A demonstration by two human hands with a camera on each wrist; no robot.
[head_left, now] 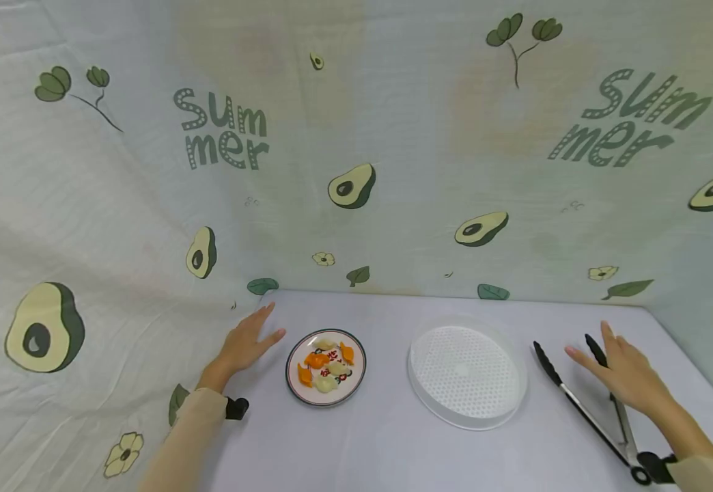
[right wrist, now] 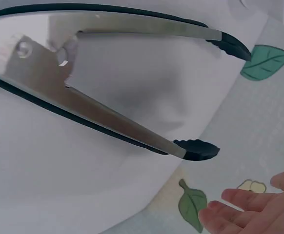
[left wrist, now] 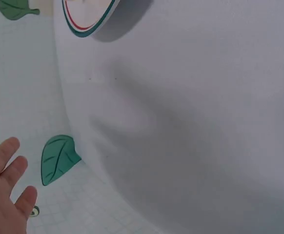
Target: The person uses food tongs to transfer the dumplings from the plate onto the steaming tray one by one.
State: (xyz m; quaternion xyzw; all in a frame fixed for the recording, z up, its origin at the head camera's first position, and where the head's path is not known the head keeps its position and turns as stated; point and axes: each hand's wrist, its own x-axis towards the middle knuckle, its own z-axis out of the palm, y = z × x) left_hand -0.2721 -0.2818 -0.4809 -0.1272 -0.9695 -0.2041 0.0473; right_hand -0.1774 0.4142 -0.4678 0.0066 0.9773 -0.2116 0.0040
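My left hand [head_left: 248, 343] is held with fingers spread, to the left of a round plate [head_left: 295, 391] and holding nothing. Orange and pale yellow pieces [head_left: 317, 360] lie on that plate, which has a dark rim. Over on the right, my right hand [head_left: 630, 376] hovers above a pair of tongs [head_left: 584, 410], its fingers extended and apart from them. The tongs have metal arms and black tips, and stand spread in the right wrist view. Between the hands sits a round white perforated tray [head_left: 414, 389].
The white table [head_left: 381, 451] carries all these things. A cloth [head_left: 406, 137] printed with avocados and leaves hangs behind and to the left of it. Black wrist straps [head_left: 236, 408] sit at both sleeves.
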